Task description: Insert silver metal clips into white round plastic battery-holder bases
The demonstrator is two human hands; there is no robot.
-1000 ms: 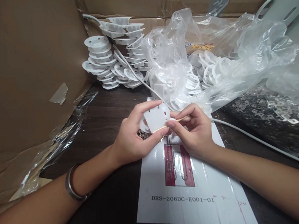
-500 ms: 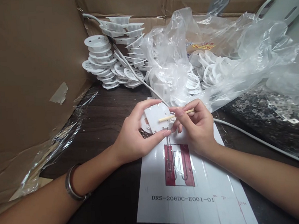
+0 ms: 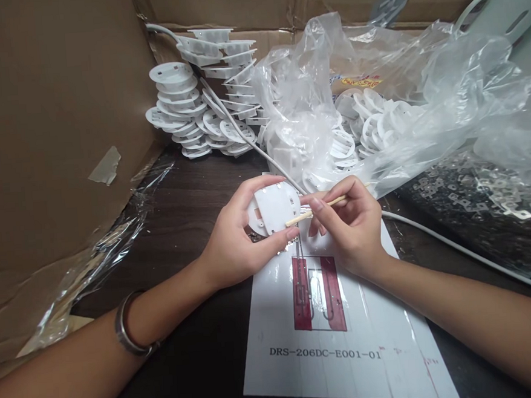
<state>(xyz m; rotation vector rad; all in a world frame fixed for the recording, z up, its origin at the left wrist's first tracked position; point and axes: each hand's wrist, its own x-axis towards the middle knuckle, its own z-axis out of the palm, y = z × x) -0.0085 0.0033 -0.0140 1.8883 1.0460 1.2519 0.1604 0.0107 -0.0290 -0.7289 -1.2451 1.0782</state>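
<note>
A round white plastic part with a raised flat block and small metal tabs at its edges is tilted up in my left hand, gripped between thumb and fingers. My right hand pinches a thin wooden stick. The stick's tip lies over the lower edge of the white part, close to my left thumb; whether it touches cannot be made out. Both hands are above a printed sheet that carries a drawing with red bands and the text DRS-206DC-E001-01.
Stacks of similar white round parts stand at the back left. Clear plastic bags with more of them fill the back. Many small metal pieces lie at the right. A grey cable crosses the table; cardboard walls the left.
The stick's tip has moved from the middle of the white part down to its lower edge. The white part has tilted slightly in my left hand.
</note>
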